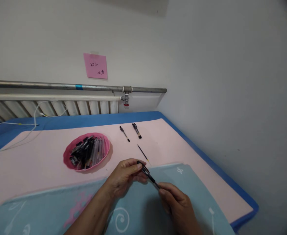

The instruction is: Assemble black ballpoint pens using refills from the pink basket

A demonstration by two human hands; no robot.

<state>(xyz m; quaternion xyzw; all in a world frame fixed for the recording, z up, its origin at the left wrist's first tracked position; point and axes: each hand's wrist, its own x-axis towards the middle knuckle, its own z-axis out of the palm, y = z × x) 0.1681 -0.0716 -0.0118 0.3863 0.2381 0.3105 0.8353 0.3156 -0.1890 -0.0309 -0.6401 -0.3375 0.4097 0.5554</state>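
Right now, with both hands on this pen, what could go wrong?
1. The pen is held only by fingertips of the left hand and right hand; it might slip.
2. The loose refill lies on the table just beyond the hands; a sleeve or hand could roll it away.

Both hands meet low centre; left hand (124,178) and right hand (176,202) pinching.

A slim black pen (148,174), tilted, spans between both hands: upper end pinched in the left hand's fingertips, lower end in the right's
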